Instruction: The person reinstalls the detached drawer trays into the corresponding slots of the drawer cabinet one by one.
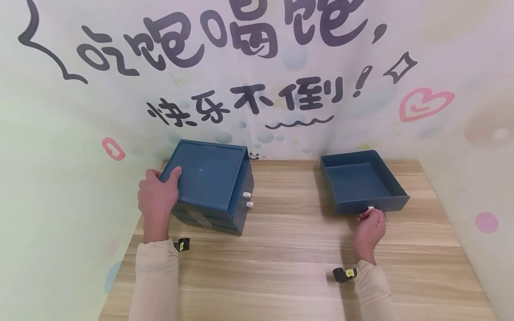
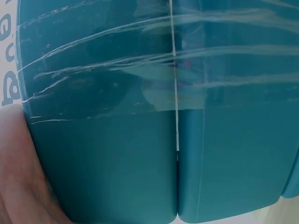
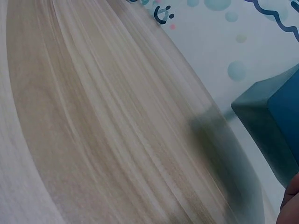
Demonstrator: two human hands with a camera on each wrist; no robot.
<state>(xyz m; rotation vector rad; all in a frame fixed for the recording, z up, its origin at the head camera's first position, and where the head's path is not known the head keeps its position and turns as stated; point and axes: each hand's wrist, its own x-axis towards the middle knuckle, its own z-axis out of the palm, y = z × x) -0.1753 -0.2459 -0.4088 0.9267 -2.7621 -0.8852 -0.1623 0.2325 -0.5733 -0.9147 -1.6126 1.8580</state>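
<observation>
At the left of the head view sits a dark blue drawer cabinet (image 1: 209,171) with two white pull tabs (image 1: 246,195) on its right-facing front. My left hand (image 1: 157,191) grips its left edge, thumb over the top. Clear tape (image 2: 117,70) runs across the cabinet's side in the left wrist view. Over on the right, a pulled-out blue drawer (image 1: 355,180) shows nothing inside. My right hand (image 1: 370,229) pinches the white tab at its near wall. In the right wrist view the drawer's corner (image 3: 264,121) casts a shadow on the wood.
Both blue pieces are on or over a wood-grain table (image 1: 281,267). Behind it rises a printed wall (image 1: 281,129) with dark lettering, close to the cabinet's and drawer's far sides. Side walls flank the table. A black strap piece (image 1: 342,274) sits at the right wrist.
</observation>
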